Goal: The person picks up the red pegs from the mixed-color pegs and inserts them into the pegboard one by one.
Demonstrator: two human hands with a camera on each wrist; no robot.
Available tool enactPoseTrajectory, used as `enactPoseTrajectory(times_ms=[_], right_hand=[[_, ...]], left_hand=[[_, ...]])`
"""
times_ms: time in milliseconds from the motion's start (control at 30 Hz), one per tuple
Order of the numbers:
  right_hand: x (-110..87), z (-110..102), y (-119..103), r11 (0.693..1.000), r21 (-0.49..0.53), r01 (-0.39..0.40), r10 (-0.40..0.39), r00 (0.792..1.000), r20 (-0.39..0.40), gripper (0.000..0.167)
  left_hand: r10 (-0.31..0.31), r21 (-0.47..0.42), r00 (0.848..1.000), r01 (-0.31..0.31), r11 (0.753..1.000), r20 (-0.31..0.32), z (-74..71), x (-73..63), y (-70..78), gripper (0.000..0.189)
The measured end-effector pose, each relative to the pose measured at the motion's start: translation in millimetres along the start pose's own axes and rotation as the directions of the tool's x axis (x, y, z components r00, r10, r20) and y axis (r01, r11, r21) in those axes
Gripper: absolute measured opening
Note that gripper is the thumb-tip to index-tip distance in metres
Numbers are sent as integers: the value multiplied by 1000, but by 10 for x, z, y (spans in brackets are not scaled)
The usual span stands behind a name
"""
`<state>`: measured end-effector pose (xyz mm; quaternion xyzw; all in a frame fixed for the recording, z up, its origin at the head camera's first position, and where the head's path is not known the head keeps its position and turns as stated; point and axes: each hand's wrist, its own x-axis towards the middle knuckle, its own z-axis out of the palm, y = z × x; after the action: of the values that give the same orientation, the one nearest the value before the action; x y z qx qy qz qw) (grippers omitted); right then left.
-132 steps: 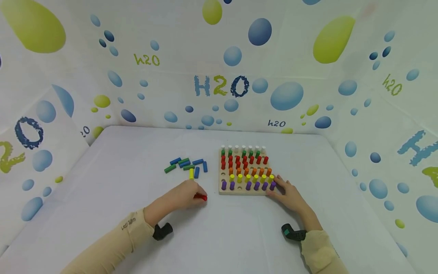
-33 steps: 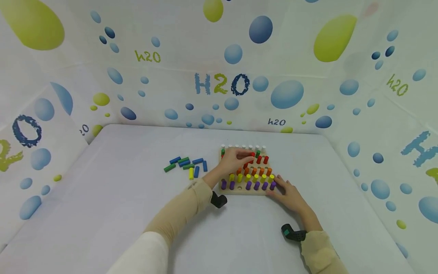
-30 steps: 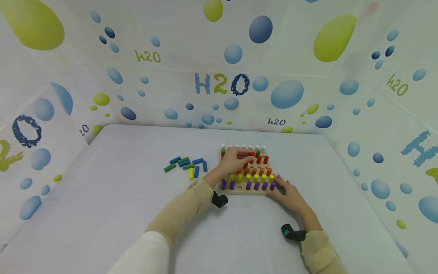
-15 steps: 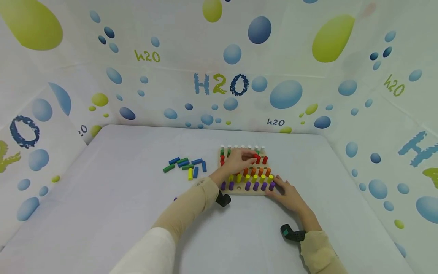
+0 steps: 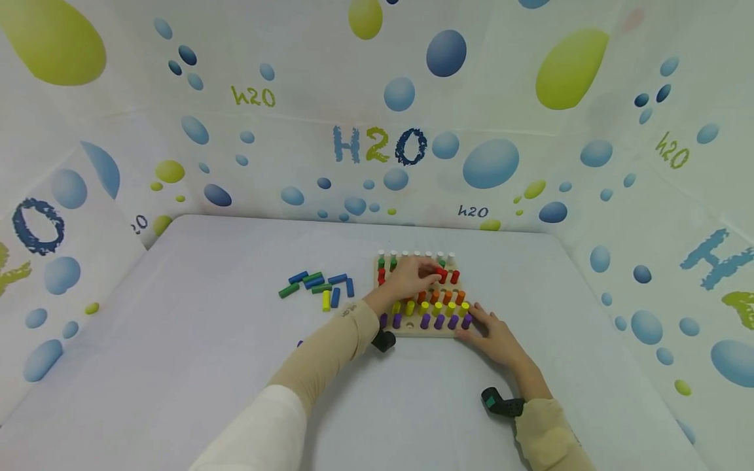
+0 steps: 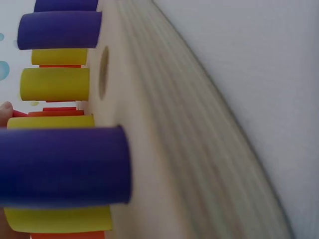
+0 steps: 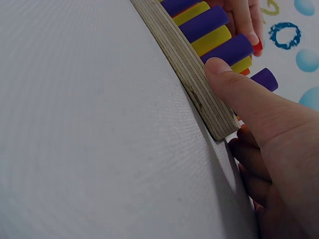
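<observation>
A wooden pegboard (image 5: 427, 332) holds rows of upright white, green, red, orange, yellow and purple pegs. Over its red rows, my left hand (image 5: 408, 278) pinches a red peg (image 5: 440, 271) between thumb and fingers; whether its lower end is in a hole is hidden. In the right wrist view that peg's tip shows red at the left hand's fingertips (image 7: 254, 39). My right hand (image 5: 497, 338) holds the board's near right corner, thumb (image 7: 232, 79) against the front edge and fingers along the side. An uncovered hole (image 6: 103, 73) sits among the purple pegs (image 6: 60, 30).
Left of the board lie several loose blue and green pegs (image 5: 288, 290) and one yellow peg (image 5: 326, 300). A purple peg (image 5: 300, 343) is mostly hidden behind the left forearm. The white tabletop (image 5: 194, 314) meets a patterned backdrop (image 5: 283, 170).
My left hand has carried a red peg from the table left of the board to its red rows, then shifted slightly right. My right hand has stayed at the board's corner.
</observation>
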<state>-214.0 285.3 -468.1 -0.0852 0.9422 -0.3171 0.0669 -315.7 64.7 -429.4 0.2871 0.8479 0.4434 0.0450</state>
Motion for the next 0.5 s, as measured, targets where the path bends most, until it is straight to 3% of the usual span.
enactPoseTrajectory(times_ms=[167, 367, 500], right_hand=[[-6, 9, 4, 1000, 6, 0, 0, 1000, -2, 78], [2, 13, 12, 1000, -2, 4, -4, 1000, -1, 77], [3, 11, 7, 1000, -7, 7, -7, 1000, -3, 77]], left_hand=[[25, 48, 1000, -26, 999, 16, 23, 11, -31, 20], [-33, 120, 997, 24, 992, 68, 17, 23, -9, 20], [-44, 162, 993, 26, 986, 107, 12, 34, 8, 19]])
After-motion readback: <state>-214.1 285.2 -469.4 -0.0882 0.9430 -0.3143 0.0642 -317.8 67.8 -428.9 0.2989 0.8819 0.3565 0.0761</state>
